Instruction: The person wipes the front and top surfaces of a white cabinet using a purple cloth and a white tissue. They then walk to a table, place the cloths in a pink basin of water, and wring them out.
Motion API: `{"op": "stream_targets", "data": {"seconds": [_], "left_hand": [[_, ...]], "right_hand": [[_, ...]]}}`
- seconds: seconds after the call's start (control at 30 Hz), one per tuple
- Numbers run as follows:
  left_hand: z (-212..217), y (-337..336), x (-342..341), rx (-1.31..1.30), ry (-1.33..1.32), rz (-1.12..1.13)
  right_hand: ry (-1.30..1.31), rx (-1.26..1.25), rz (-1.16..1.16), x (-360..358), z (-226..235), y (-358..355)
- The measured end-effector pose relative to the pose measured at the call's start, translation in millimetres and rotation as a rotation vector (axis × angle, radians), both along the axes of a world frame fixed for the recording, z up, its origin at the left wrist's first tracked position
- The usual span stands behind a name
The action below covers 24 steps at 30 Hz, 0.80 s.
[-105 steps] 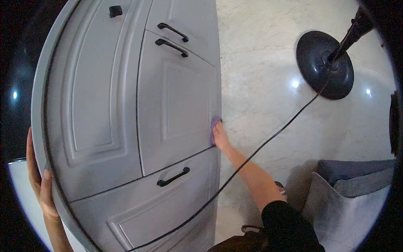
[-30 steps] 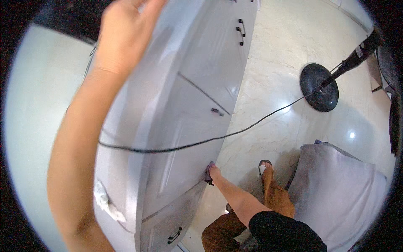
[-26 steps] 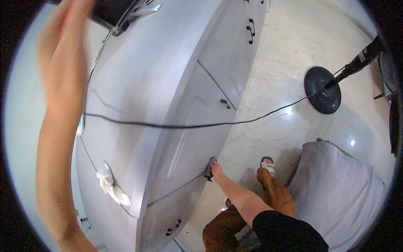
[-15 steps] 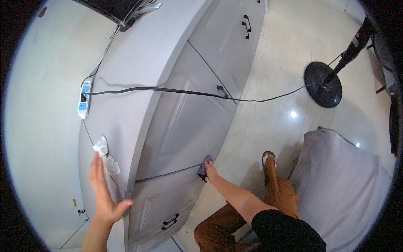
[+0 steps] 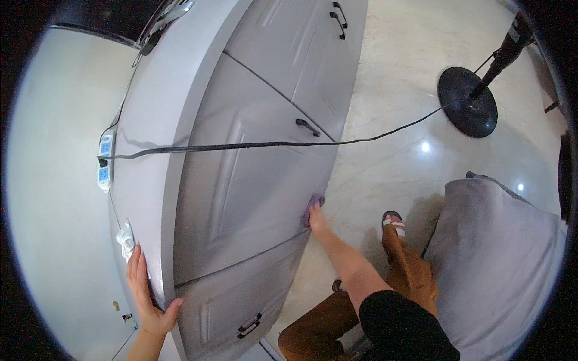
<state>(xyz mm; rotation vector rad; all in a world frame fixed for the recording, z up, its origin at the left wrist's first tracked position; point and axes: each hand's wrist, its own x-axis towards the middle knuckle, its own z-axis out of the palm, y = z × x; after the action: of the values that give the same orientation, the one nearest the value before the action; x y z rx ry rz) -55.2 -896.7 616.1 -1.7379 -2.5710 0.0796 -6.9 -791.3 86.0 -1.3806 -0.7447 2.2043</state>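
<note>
My right hand (image 5: pixel 317 221) presses a purple cloth (image 5: pixel 313 207) against the lower part of a light grey cabinet door (image 5: pixel 253 192), just beyond the gap between two doors. The fingers are closed over the cloth and partly hidden. At the left, my left hand (image 5: pixel 148 301) lies along the edge of the cabinet's top (image 5: pixel 135 204), thumb spread over the front edge and fingers stretched out. Its fingertips are beside a crumpled white tissue (image 5: pixel 126 239).
A black cable (image 5: pixel 241 146) runs from a power strip (image 5: pixel 105 162) across the doors to a round black stand base (image 5: pixel 468 102). Black handles (image 5: pixel 308 127) stick out from the doors. To my right is something draped in grey cloth (image 5: pixel 494 259). A screen (image 5: pixel 102 21) stands at the far end.
The view has shifted. My right hand has moved the cloth from beside a black handle at the door gap farther up onto the adjoining door. My left hand remains by the tissue.
</note>
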Motion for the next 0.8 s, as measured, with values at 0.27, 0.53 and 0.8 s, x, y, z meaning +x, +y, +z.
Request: {"op": "stream_targets", "data": {"seconds": [0.27,0.53,0.8], "left_hand": [[-0.9,3.6,-2.3,0.011,0.002,0.000],[1.3,12.0,0.4,-0.008,0.014,-0.002],[-4.2,7.8,-4.3,0.012,0.023,-0.014]], "right_hand": [[0.002,0.012,0.078,-8.2,-60.6,-1.1],[-0.196,0.150,0.216,-5.6,-83.7,-27.6],[-0.013,0.239,0.025,-3.9,-66.7,46.6]]}}
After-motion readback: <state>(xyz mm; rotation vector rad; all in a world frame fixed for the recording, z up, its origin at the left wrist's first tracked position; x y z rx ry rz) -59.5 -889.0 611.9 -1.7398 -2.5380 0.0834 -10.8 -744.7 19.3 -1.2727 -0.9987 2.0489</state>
